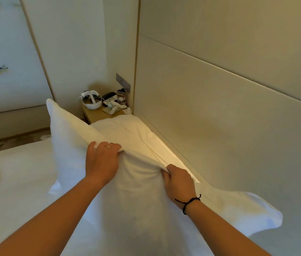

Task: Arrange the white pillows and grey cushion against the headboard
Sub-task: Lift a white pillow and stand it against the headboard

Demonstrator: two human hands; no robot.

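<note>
A large white pillow stands on edge on the bed, tilted, its upper edge running from upper left to lower right. My left hand grips that upper edge, fingers curled over the fabric. My right hand pinches the same edge further right, bunching the cloth. Behind it a second white pillow lies flat along the beige padded headboard. No grey cushion is in view.
The white bed sheet spreads to the left. A wooden nightstand at the bed's far corner holds a white headset, a phone and small items. A framed painting hangs on the left wall.
</note>
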